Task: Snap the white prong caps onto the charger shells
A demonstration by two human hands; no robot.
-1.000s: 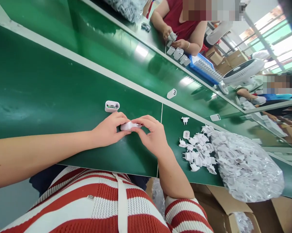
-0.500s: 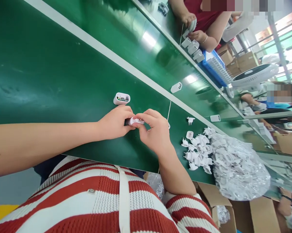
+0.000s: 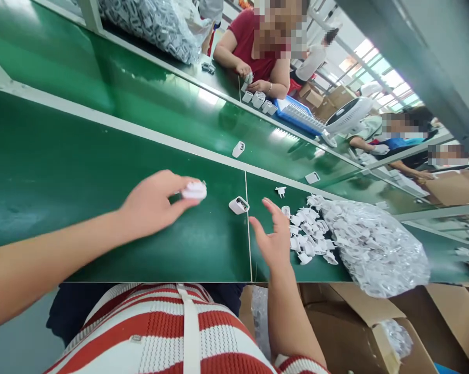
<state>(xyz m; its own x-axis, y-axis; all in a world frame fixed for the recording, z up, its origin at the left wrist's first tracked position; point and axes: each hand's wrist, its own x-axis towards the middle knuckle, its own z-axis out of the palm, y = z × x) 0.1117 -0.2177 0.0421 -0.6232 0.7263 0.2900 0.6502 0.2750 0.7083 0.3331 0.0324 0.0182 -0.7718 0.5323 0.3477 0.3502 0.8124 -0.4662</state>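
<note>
My left hand (image 3: pixel 150 205) is raised over the green belt (image 3: pixel 63 171) and pinches a white charger body (image 3: pixel 194 190) between thumb and fingers. My right hand (image 3: pixel 275 236) is held apart from it with fingers spread and nothing in it, just left of a heap of small white plug parts (image 3: pixel 310 234). An open white charger shell (image 3: pixel 239 205) lies on the belt between my two hands.
A clear bag full of white plug parts (image 3: pixel 374 246) lies at the right. Two more shells (image 3: pixel 238 149) (image 3: pixel 312 177) lie on the far belt. A person in red (image 3: pixel 257 47) works across it beside a blue tray (image 3: pixel 296 114). Cardboard boxes (image 3: pixel 359 332) stand below the edge.
My hands have come apart: the left keeps the charger body and lifts it left, the right has let go and opened. The loose shell now lies right of my left hand.
</note>
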